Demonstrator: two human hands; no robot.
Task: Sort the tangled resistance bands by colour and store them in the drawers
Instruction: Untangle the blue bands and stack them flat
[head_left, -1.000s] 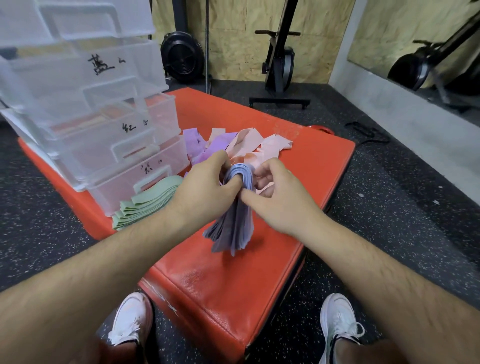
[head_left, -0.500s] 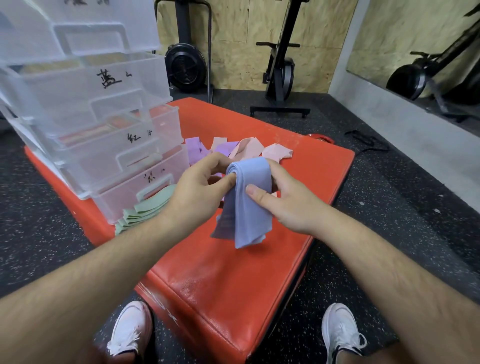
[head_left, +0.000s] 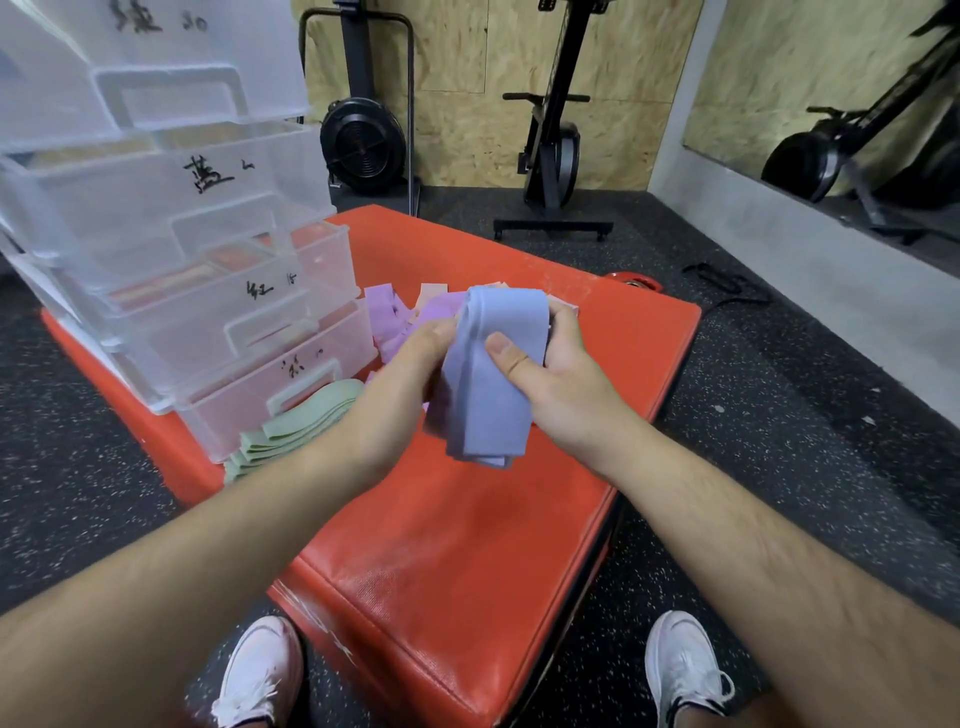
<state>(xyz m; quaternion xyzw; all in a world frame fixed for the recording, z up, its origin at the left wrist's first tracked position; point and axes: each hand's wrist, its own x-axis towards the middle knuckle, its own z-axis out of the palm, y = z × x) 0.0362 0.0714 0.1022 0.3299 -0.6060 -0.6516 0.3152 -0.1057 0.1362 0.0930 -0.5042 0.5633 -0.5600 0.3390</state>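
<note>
Both hands (head_left: 561, 384) gripping folded blue bands (head_left: 493, 379)

Gym rm, cardio machine (head_left: 551, 150), speckled rubber floor (head_left: 779, 415), wall mirror (head_left: 753, 78)

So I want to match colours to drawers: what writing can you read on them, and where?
"30" after a cut-off character: top drawer.
"蓝" plus an unclear mark: second drawer.
"红 15": third drawer.
Bottom drawer: handwriting too blurred to read.

Blue bands (head_left: 488, 395), orange mat (head_left: 467, 545)
</note>
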